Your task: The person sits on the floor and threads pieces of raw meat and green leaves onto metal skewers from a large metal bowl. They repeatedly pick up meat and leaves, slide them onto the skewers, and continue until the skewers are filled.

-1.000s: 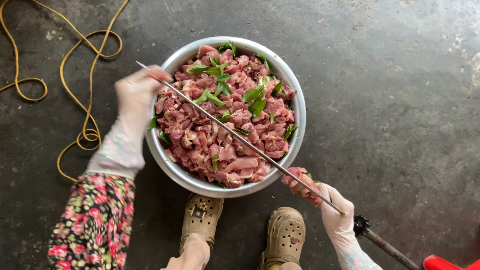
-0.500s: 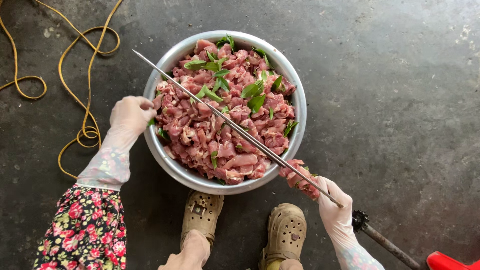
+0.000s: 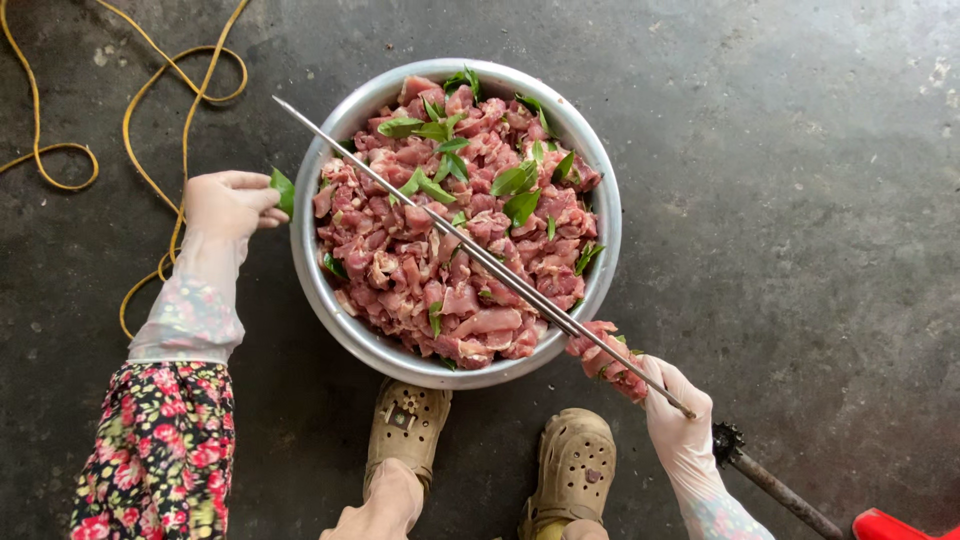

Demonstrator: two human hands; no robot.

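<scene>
While the right hand (image 3: pixel 678 420) grips the near end of the skewer (image 3: pixel 470 250), fingers wrapped round the rod just behind a few meat pieces (image 3: pixel 605 358) already threaded, the skewer slants up and left across the bowl (image 3: pixel 600 180), its point just past the far left rim. The left hand (image 3: pixel 228 203) sits outside the bowl's left rim, fingers pressed together and pinching a green leaf (image 3: pixel 283 190). Both hands wear thin pale gloves.

To do this threading well, I judge the leaf should meet the point flat and centred so it does not tear, then slide down snug against the meat pieces. Keeping the rod over the bowl lets drips and dropped bits fall back into the meat (image 3: pixel 450 260). Fingers are best kept to the side of the point, not in front of it.

Hard to make out: how many pieces are on the skewer, since the right hand covers part of them. How deep the meat lies in the bowl cannot be told. A dark rod with a toothed wheel (image 3: pixel 728 442) runs off toward the lower right, its far end cut off, and a red thing (image 3: pixel 895 525) shows only at the corner. Two tan clogs (image 3: pixel 405 430) stand below the bowl, the legs above them cropped. A yellow cord (image 3: pixel 150 100) loops off the top-left edge
</scene>
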